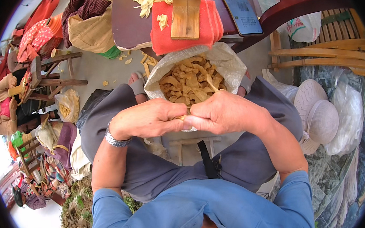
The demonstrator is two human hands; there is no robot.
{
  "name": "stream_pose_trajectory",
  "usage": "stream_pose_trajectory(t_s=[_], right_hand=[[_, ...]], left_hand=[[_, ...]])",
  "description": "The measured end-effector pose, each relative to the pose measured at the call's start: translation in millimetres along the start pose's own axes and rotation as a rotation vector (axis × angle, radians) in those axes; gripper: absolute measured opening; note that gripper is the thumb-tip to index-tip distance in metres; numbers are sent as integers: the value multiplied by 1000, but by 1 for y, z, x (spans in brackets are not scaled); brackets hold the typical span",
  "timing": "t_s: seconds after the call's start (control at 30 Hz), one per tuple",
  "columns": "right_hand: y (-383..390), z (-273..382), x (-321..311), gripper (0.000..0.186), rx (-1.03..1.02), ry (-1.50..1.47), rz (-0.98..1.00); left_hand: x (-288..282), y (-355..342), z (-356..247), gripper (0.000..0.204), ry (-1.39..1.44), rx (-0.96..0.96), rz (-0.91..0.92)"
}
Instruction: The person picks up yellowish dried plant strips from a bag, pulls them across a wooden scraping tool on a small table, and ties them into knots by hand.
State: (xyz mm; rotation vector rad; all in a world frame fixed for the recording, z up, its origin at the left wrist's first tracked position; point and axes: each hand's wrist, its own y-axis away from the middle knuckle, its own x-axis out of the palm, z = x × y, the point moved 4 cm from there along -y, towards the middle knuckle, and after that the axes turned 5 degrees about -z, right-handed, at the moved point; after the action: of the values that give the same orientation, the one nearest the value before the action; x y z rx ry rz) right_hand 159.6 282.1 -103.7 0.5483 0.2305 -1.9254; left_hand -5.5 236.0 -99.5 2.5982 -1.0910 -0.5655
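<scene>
Both my hands meet above the near rim of a white woven sack [234, 63], held between my knees. The sack contains many tan, dried-looking chunks [188, 77]. My left hand [151, 117], with a metal watch [115, 137] at its wrist, is closed in a pinch. My right hand [224, 112] is closed against it, thumb touching the left fingertips. A small bit of a yellowish-tan piece [182, 118] shows between the fingers. From the top of my right fist a thin tan strip [211, 83] sticks out toward the sack. The fingers hide most of what they grip.
Beyond the sack, a dark red table [132, 30] bears a folded red towel [160, 37], a wooden block [185, 18], pale peelings [146, 1] and a phone [240, 9]. Hats [318, 113] lie at right. Another person [4, 105] sits at far left beside a wooden bench [55, 80].
</scene>
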Motion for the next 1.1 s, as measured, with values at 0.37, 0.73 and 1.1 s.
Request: stream_pose_trajectory(t_s=[0.37,0.73,1.1], right_hand=[[-2,14,-41,24,-65,339,-268],[-61,-40,-104,16,-177,674,-838],[-35,-46,-91,12,-19,478,-671]], left_hand=[[-37,11,-2,25,232,-73,-357],[-110,-67,15,15,-16,154,-1202],[-85,-40,6,30,-270,-41,-1158]])
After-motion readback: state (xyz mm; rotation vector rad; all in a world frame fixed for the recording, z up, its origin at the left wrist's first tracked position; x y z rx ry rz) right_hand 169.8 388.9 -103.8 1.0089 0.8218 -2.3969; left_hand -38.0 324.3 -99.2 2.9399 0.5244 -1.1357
